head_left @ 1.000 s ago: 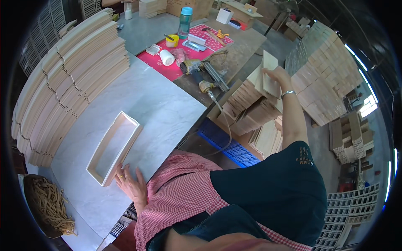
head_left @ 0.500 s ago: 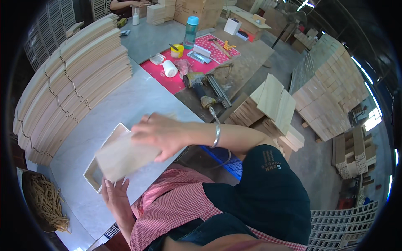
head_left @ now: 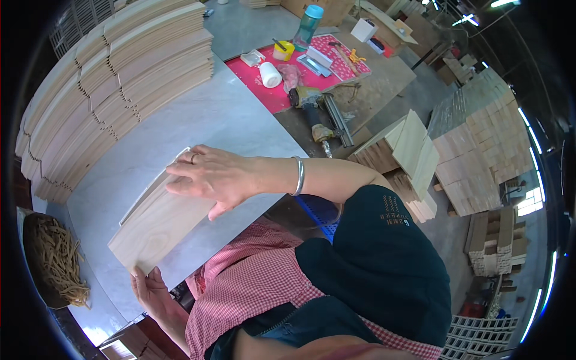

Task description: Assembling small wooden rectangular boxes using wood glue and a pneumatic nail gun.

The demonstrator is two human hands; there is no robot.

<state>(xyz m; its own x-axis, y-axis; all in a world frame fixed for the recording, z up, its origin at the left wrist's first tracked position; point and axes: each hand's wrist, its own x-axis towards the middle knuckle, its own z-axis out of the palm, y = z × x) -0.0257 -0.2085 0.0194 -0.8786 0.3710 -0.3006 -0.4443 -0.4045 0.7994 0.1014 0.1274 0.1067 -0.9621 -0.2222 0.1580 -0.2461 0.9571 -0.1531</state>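
A thin, pale wooden panel (head_left: pixel 157 235) lies slanted across a shallow frame (head_left: pixel 150 191) with a whitish rim and covers most of it. Only the frame's far-left edge shows. My right hand (head_left: pixel 213 180), wearing a ring, spans the panel's far end, fingers over the frame's rim and thumb along the near side; it grips the panel there. At the near corner, my left hand (head_left: pixel 153 293) pinches the panel's edge between thumb and fingers. Both rest over the grey tabletop (head_left: pixel 246 129).
Tall stacks of wooden slats (head_left: pixel 114 96) line the left side. A basin of wood strips (head_left: pixel 57 261) sits at lower left. Beyond my right arm lie a nail gun (head_left: pixel 312 111), a red mat (head_left: pixel 252 69), a blue-capped bottle (head_left: pixel 308 27) and stacked boards (head_left: pixel 399 150).
The panel has come down lower over the frame, hiding its open inside. My right hand has settled at its far end; my left still holds the near corner. The view has shifted.
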